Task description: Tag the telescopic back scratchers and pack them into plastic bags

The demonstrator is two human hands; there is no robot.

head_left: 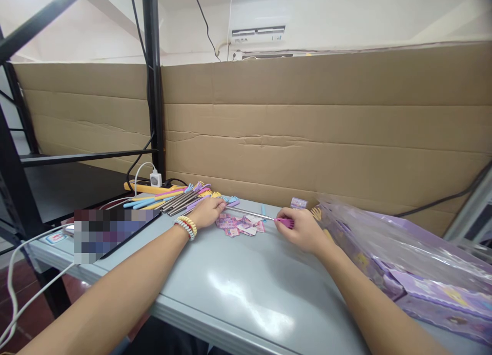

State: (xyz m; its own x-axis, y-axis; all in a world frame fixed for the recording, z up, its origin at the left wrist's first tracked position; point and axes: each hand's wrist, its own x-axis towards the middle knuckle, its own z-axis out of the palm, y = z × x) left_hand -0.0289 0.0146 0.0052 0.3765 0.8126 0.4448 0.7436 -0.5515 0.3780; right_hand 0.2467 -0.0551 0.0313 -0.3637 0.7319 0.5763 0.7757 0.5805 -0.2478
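Note:
A thin metal rod with a pink handle (pixel 285 221) lies stretched across the grey table (pixel 238 288). My right hand (pixel 302 229) is closed round the pink handle end. My left hand (pixel 209 211), with bead bracelets at the wrist, is closed on the rod's other end beside a heap of similar rods with coloured hand-shaped tips (pixel 184 197). Small pink printed cards (pixel 240 225) lie scattered under the rod between my hands.
Purple printed packaging in clear plastic (pixel 403 252) fills the table's right side. A blurred flat device (pixel 109 232) lies at the left, with white cables and a charger plug (pixel 156 179). A cardboard wall (pixel 307 129) stands behind; black shelving posts (pixel 151 78) rise at the left.

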